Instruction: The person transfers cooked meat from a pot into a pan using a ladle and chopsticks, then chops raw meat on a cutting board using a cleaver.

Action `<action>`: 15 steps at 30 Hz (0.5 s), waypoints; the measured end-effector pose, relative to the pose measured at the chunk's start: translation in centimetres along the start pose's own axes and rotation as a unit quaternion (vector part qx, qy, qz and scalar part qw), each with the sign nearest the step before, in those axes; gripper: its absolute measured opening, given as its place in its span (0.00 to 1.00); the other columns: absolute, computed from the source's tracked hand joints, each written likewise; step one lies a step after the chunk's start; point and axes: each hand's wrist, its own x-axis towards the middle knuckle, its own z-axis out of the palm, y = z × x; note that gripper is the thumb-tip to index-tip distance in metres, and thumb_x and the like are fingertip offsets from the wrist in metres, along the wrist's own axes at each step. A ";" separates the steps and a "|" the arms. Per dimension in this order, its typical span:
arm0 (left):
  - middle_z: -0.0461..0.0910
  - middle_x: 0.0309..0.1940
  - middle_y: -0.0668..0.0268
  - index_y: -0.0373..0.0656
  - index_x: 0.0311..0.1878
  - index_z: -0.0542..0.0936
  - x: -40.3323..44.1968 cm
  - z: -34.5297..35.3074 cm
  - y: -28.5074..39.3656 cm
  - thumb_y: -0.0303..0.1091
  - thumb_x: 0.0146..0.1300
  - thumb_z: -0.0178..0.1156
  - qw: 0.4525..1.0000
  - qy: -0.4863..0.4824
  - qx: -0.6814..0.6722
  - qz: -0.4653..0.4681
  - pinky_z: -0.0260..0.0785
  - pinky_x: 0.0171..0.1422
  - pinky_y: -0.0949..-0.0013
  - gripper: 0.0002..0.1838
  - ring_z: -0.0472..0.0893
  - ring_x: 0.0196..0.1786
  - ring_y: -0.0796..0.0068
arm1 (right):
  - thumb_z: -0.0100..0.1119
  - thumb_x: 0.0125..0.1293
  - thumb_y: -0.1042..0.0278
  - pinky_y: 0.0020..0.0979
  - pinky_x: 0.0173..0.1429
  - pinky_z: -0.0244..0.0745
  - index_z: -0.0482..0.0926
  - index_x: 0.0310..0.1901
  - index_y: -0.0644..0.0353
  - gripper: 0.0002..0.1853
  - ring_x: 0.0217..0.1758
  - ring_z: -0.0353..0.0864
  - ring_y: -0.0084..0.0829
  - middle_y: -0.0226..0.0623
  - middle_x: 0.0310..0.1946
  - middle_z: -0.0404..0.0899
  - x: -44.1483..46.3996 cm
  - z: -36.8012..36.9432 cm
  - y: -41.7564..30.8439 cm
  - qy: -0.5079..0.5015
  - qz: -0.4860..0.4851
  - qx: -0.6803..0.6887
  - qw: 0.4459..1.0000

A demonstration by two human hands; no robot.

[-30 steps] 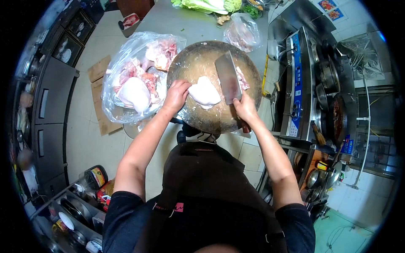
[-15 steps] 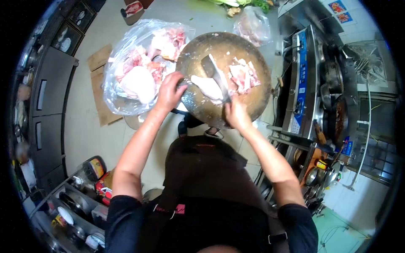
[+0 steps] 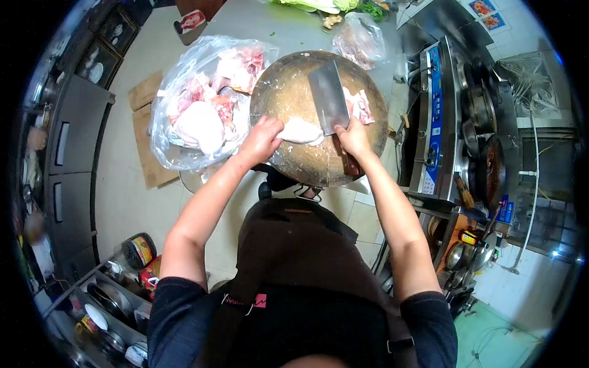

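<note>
A pale, skin-covered poultry piece (image 3: 302,131) lies on the round wooden chopping block (image 3: 288,73). My left hand (image 3: 264,138) is closed on its left end. In my right hand (image 3: 354,137) is a cleaver (image 3: 329,95), gripped where the handle meets the blade. The broad face of the blade shows just right of the poultry piece, its far end pointing away from me. Chopped meat pieces (image 3: 362,107) lie to the right of the blade, which partly covers them. Small scraps are scattered over the block.
Left of the block, a clear plastic bag (image 3: 164,116) holds large raw meat pieces. Another bagged portion (image 3: 362,43) and leafy greens (image 3: 319,5) sit behind on the metal table (image 3: 245,24). A stove (image 3: 432,122) with pans stands to the right.
My left hand has moved right from the block's edge and taken hold of the poultry piece, which now lies flatter. The cleaver has turned from edge-up to showing its broad face, shifting right.
</note>
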 end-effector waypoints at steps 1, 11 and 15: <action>0.71 0.33 0.56 0.39 0.35 0.70 -0.2 0.0 0.2 0.23 0.45 0.60 1.000 0.010 0.006 -0.005 0.64 0.48 0.57 0.12 0.69 0.43 0.51 | 0.57 0.54 0.68 0.39 0.34 0.74 0.58 0.59 0.65 0.31 0.24 0.79 0.44 0.50 0.22 0.77 1.1 0.3 1.1 0.096 -0.110 -0.064 0.987; 0.75 0.22 0.56 0.37 0.35 0.72 0.8 1.9 2.8 0.33 0.52 0.62 0.954 0.123 -0.094 -0.256 0.65 0.30 0.66 0.13 0.76 0.26 0.65 | 0.50 0.57 0.72 0.51 0.43 0.71 0.67 0.45 0.67 0.14 0.37 0.76 0.59 0.62 0.29 0.75 -4.0 0.7 2.3 0.062 -0.187 -0.119 0.973; 0.75 0.17 0.67 0.38 0.27 0.71 2.5 2.1 1.2 0.33 0.59 0.57 0.849 0.135 -0.340 -0.380 0.61 0.20 0.77 0.10 0.71 0.16 0.82 | 0.51 0.59 0.70 0.49 0.40 0.71 0.67 0.45 0.67 0.14 0.35 0.76 0.57 0.60 0.28 0.75 -2.5 0.0 2.3 0.085 -0.183 -0.135 0.970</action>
